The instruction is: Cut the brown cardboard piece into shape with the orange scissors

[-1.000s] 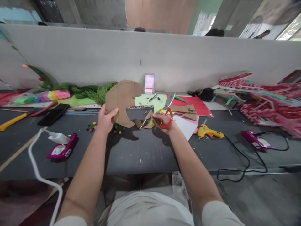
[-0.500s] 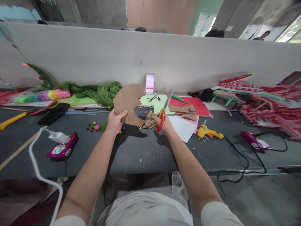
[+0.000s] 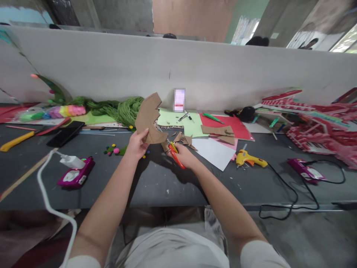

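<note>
My left hand (image 3: pixel 137 144) grips the lower edge of a curved brown cardboard piece (image 3: pixel 147 117) with a jagged top and holds it upright above the dark table (image 3: pixel 156 178). My right hand (image 3: pixel 184 155) is closed round the red-and-yellow handles of a pair of scissors (image 3: pixel 175 153), whose blades point up-left to the cardboard's lower right edge. Small brown cardboard offcuts (image 3: pixel 184 140) lie just behind the scissors.
A yellow glue gun (image 3: pixel 249 159) with a black cord lies to the right, beside white paper (image 3: pixel 213 152) and a red sheet (image 3: pixel 231 124). Green yarn (image 3: pixel 122 108), a black phone (image 3: pixel 66 133), magenta chargers (image 3: pixel 74 175) (image 3: pixel 305 169) and stacked red frames (image 3: pixel 320 123) surround the work spot.
The cardboard has turned edge-on and moved right. My right hand has swung the scissors down from pointing up-right and brought the blades to the cardboard's lower edge.
</note>
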`<state>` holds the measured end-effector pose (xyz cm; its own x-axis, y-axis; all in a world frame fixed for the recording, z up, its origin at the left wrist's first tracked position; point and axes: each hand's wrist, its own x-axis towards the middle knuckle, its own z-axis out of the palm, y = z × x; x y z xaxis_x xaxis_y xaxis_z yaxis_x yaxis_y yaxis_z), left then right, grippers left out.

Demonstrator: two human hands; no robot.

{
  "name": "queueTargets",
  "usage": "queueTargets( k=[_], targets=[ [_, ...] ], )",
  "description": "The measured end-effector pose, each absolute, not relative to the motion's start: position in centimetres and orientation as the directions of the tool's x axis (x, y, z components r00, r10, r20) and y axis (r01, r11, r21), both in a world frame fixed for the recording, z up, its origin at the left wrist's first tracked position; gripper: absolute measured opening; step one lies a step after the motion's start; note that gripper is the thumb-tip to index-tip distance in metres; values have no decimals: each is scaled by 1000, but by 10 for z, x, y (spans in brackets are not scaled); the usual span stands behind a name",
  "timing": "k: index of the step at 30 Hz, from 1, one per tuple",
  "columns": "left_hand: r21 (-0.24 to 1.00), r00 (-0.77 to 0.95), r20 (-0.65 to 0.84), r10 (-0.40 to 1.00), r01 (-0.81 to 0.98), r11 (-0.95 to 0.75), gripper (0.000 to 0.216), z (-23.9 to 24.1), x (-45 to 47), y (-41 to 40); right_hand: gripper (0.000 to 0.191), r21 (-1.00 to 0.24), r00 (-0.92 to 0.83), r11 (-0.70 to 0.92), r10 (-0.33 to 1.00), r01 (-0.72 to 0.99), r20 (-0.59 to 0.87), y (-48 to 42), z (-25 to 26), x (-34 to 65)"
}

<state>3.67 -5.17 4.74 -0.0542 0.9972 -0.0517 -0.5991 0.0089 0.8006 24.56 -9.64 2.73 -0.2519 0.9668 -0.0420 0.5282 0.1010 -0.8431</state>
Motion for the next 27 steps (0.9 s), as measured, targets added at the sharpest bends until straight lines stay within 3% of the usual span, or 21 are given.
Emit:
queueTargets(
  k=[9,18,27],
  targets=[
    [861,-50,22,999,-506,-44,52,43,44,-52,22,-839,-213,86,976,537,-37,-97,29,246],
    [880,-10,36,999,-474,-37,59,39,47,-53,13,-906,-232,63,972,419,-39,-98,25,246],
    [889,-18,43,999,-456,-46,64,33,48,-52,36,-912,-225,-37,964,408,-140,-110,39,241]
  ],
)
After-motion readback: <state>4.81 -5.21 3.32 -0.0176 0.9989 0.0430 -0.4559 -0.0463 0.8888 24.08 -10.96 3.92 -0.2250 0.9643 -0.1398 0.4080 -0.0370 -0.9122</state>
